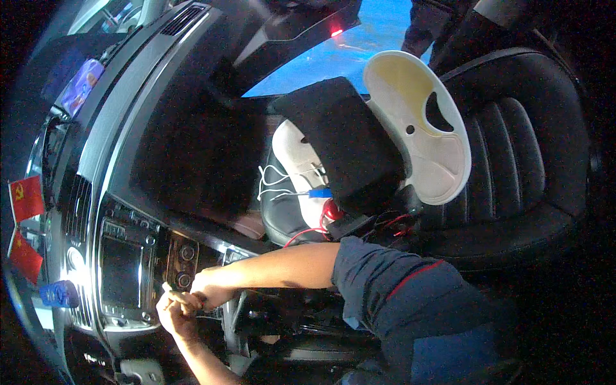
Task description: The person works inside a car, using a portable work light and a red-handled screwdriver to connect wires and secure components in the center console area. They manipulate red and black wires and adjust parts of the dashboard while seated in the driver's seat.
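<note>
My left hand (pixel 174 316) and my right hand (pixel 215 287) meet at the centre console, just below the lower of two round knobs (pixel 183 280) on a wood-coloured panel (pixel 173 256). The left hand's fingers are bent together against the right hand's fingertips. The right hand is closed, its fingers partly hidden behind the left. Whatever sits between them, if anything, is too small to make out. Beside the hands, toward the windscreen, is a dark glossy screen (pixel 122 273) in the dashboard.
On the black leather passenger seat (pixel 507 147) lies a curved white tray (pixel 443 168), partly under a black box-like thing (pixel 350 144). Around it are a blue-handled tool (pixel 317 192), white cords (pixel 276 191) and red wire (pixel 301 236). Small red flags (pixel 27 197) stand on the dashboard (pixel 128 109).
</note>
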A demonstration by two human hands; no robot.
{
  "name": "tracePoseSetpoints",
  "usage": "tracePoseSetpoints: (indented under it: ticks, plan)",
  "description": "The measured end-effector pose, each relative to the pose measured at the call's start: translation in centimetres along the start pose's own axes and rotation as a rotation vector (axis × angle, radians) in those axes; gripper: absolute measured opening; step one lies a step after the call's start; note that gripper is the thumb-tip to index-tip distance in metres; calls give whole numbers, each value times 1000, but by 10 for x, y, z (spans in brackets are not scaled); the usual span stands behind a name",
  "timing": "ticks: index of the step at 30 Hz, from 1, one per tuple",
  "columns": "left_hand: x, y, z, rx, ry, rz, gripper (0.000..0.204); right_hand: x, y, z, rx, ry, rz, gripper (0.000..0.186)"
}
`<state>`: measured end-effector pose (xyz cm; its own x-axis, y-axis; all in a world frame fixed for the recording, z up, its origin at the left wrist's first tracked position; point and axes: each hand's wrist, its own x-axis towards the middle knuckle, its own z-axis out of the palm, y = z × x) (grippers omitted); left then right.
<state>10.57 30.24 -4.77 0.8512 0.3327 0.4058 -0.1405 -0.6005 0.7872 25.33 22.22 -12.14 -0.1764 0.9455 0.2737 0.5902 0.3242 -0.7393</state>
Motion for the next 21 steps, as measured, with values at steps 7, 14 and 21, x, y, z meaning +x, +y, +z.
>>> tracePoseSetpoints:
  ticks: [7,14,21]
  plan:
    - [-10,14,67,-55,916,-365,34,-14,-3,-8,17,5,35,33]
    - [-1,6,25,37,308,-200,29,4,18,5,-23,-221,-12,29]
    - [-15,12,47,-80,793,-329,26,8,26,12,-181,-268,21,22]
